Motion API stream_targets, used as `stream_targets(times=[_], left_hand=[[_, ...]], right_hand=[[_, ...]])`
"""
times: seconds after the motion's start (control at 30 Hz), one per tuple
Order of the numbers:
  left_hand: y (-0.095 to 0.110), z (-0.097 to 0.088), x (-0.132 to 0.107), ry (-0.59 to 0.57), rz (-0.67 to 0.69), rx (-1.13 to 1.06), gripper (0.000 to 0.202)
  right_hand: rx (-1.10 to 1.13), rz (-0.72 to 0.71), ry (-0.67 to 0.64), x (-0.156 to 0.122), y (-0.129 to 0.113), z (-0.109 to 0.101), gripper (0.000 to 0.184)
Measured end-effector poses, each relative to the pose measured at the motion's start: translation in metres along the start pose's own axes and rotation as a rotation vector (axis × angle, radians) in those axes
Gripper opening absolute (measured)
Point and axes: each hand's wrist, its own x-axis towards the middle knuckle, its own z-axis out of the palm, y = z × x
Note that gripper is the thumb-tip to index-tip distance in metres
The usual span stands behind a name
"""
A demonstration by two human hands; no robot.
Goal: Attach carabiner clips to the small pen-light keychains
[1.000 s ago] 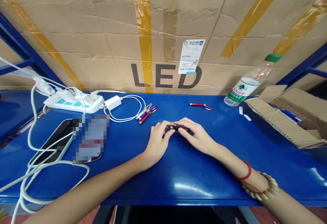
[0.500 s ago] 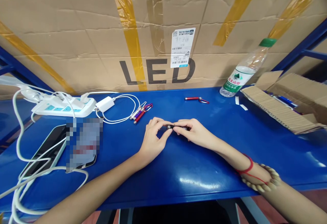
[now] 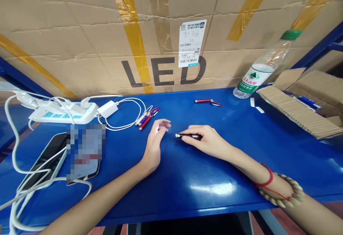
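My right hand (image 3: 206,143) rests on the blue table (image 3: 187,178) and grips a small black keychain flashlight (image 3: 187,136), its silver tip pointing left. The light is on: a bright spot falls on the palm of my left hand (image 3: 155,142), which stands on its edge a little left of the tip with fingers open and apart, holding nothing. A bundle of small flashlights (image 3: 147,117) in silver, purple and red lies just behind my left hand. A single red flashlight (image 3: 207,101) with a clip lies farther back.
A white power strip (image 3: 64,113) with chargers and white cables (image 3: 125,115) sits at the back left, a phone (image 3: 45,156) and a blurred item before it. A water bottle (image 3: 264,67) leans on the "LED" cardboard wall. An open cardboard box (image 3: 302,106) stands at the right.
My left hand let go of the black flashlight and drew back to the left, opening. The flashlight's beam now lights its palm. The right hand kept its hold.
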Motion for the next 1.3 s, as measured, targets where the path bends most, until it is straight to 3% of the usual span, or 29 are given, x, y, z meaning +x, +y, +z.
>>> stream_targets(times=[0.53,0.93,1.3], left_hand=[[0.0,0.001,0.001,-0.037,-0.018,0.023,0.026],[0.014,0.003,-0.004,-0.104,-0.065,0.096,0.025],[0.014,0.001,-0.004,-0.108,-0.059,0.093,0.022]], right_hand=[[-0.064,-0.025,0.026,-0.002,0.004,0.002,0.025],[-0.227,-0.115,0.129,-0.006,0.007,0.006,0.027],[-0.2,-0.163,0.063,-0.002,0.01,0.006,0.029]])
